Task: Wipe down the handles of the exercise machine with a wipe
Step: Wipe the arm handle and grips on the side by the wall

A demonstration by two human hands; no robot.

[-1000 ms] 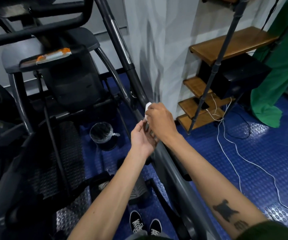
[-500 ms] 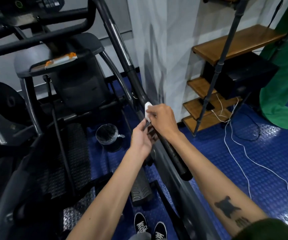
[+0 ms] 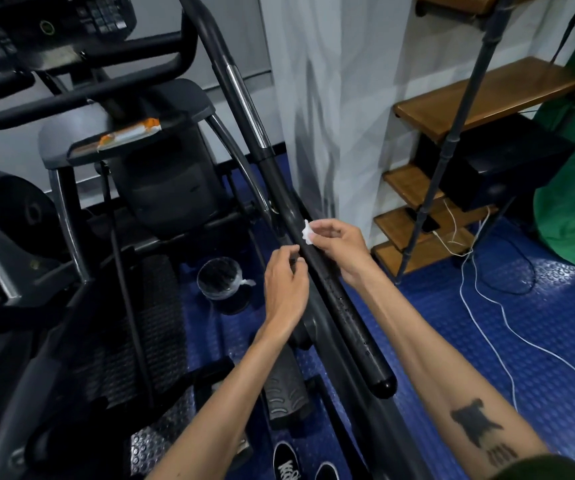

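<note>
Right at the middle of the scene, 2 hands work either side of the long black handle (image 3: pixel 341 303) of the exercise machine, the bar running from the far upper left down to its rounded end cap near the right forearm. Compared with 1 second ago, the view has tipped up and more of the foam grip lies bare below the hands; the right hand (image 3: pixel 339 245) has shifted to the right side of the bar and the wipe (image 3: pixel 308 232) now shows more clearly. My read: the upper stretch is getting its pass, and the lower grip toward the end cap looks yet to be covered.

Fingers now! The right hand's fingers (image 3: pixel 327 227) are pinched narrow on the small, crumpled white wipe, pressing it against the bar's right flank. The left hand (image 3: pixel 286 289) sits just left of the bar, fingertips curled in close and touching its edge, apparently steadying it, holding nothing I can make out.
</note>
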